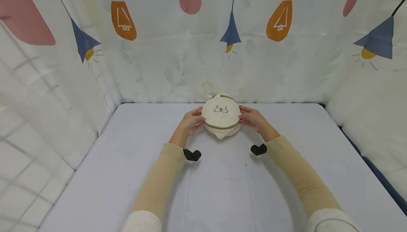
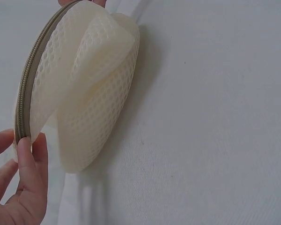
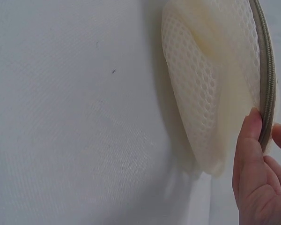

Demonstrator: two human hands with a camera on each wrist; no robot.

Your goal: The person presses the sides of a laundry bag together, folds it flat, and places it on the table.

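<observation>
Bag (image 1: 221, 113) at the far edge of the table (image 1: 219, 189), near its middle, before the patterned curtain (image 1: 190, 55). The lid is nearly round, so no clear long axis shows in the head view; its printed face points up, toward the head camera. The glasses print (image 1: 220, 109) lies left to right with a slight slant, its temple lines pointing to the far side. A soft corner of the mesh body (image 1: 220, 133) points back toward the person. Left hand (image 1: 192, 120): thumb and fingers pinch the rim on its side. Right hand (image 1: 254, 119): thumb and fingers pinch the opposite side, so that the bag lies between the two. In both wrist views the bag appears edge-on, elongated along the picture's height; the zip (image 2: 27, 84) forms a curved line, and the body bulges in folds on the table side.
</observation>
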